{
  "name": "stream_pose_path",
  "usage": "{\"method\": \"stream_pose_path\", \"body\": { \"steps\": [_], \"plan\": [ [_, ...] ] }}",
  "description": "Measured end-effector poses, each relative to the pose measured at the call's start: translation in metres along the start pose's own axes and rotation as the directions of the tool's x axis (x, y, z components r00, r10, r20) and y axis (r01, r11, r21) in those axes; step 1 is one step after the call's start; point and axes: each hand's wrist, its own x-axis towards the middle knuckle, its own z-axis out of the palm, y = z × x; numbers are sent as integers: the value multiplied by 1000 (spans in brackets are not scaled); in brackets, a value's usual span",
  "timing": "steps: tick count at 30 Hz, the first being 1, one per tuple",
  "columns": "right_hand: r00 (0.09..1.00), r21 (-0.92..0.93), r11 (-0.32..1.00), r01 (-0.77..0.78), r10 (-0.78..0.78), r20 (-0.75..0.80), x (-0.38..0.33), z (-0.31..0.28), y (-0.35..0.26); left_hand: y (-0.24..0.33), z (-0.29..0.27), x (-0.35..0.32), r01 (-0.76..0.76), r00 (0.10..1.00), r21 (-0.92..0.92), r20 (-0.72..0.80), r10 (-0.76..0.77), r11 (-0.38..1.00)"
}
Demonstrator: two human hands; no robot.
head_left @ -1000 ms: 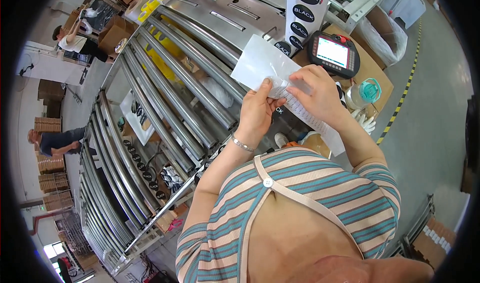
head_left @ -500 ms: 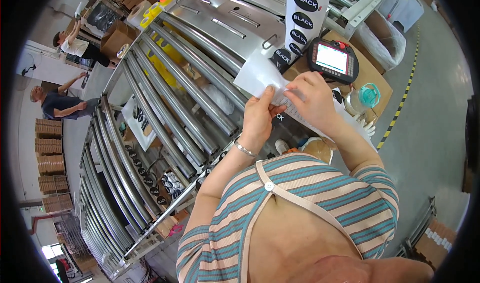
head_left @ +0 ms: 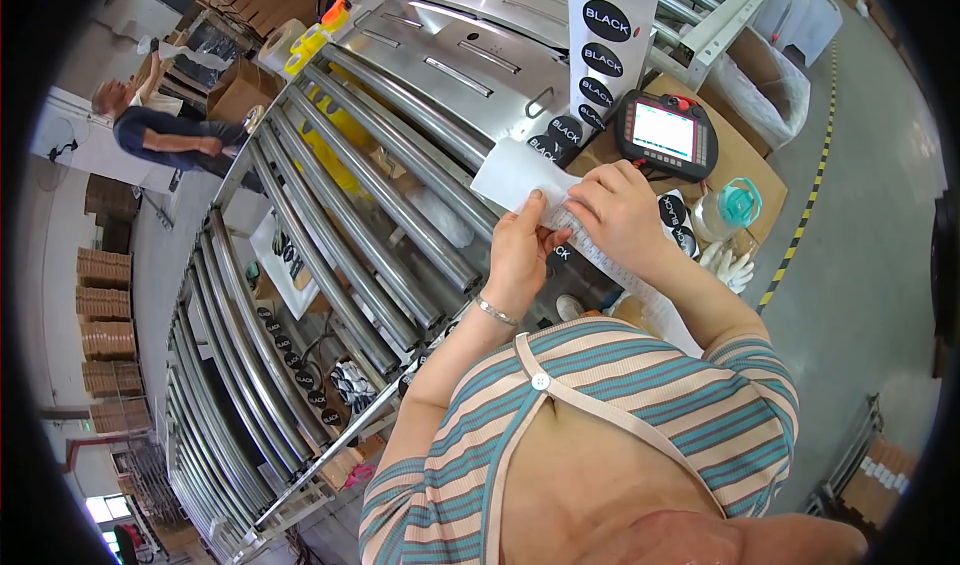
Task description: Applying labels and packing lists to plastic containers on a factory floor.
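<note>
Left hand (head_left: 520,255) grips the lower edge of a white paper sheet (head_left: 515,175), thumb pressed on top. Right hand (head_left: 615,215) pinches the same sheet at its right side, where a long white paper strip (head_left: 640,290) trails down past the right forearm. Sheet is held in the air above the near end of the roller conveyor (head_left: 370,195), just beside the handheld control pendant (head_left: 665,135).

Surface: steel rollers run in a long curve away from the sheet; a flat metal plate adjoins them beyond it. Pendant rests on a brown cardboard-covered tabletop (head_left: 745,160), with a clear bottle with a teal cap (head_left: 730,210) and white gloves (head_left: 730,265) near it.

Room: grey concrete floor (head_left: 850,265) with a yellow-black marking line beyond the pendant. Another person (head_left: 160,135) bends over far across the conveyor. Stacked cartons (head_left: 105,305) stand well apart from it.
</note>
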Motion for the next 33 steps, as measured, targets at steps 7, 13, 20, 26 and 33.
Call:
{"method": "stream_pose_path", "body": {
  "steps": [7, 13, 20, 26, 33],
  "plan": [
    [999, 1, 999, 41, -41, 21, 2, 5, 9, 1, -1, 6, 19, 1000, -15, -16, -19, 1000],
    [997, 1, 997, 72, -72, 25, 4, 0, 3, 3, 0, 4, 54, 998, -37, -17, -55, 998],
    [947, 165, 981, 103, -147, 285, 19, -26, -13, 6, -4, 7, 132, 991, -132, 8, -133, 982],
    [940, 401, 855, -329, 258, 223, 78, -33, 36, 7, -8, 5, 174, 984, -120, -27, -179, 977],
    [782, 521, 810, -268, 499, -374, 134, 13, 153, -5, -15, 12, 240, 971, -102, 43, -237, 965]
  ]
}}
